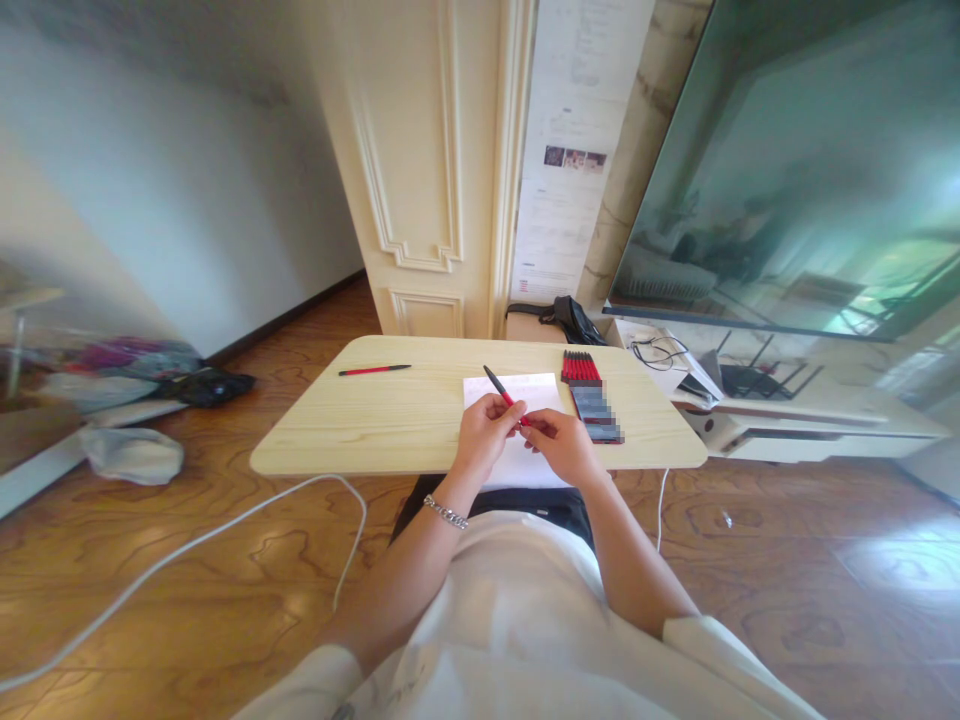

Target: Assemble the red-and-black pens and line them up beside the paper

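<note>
A red pen with a black tip section (496,382) is tilted over a sheet of white paper (540,388), its black end pointing up and to the left. My left hand (484,430) pinches its red barrel. The fingertips of my right hand (562,440) close on its lower red end, close beside the left fingers. That lower end is partly hidden by my fingers. The paper lies on the pale wooden table (360,430), with its middle covered by my hands.
Another red and black pen (375,370) lies at the table's left. Several similar pens (581,367) lie in a row at the right, above a dark, partly pixelated flat object (596,410). A white cable (225,525) runs over the floor. A low white cabinet (810,430) stands beyond.
</note>
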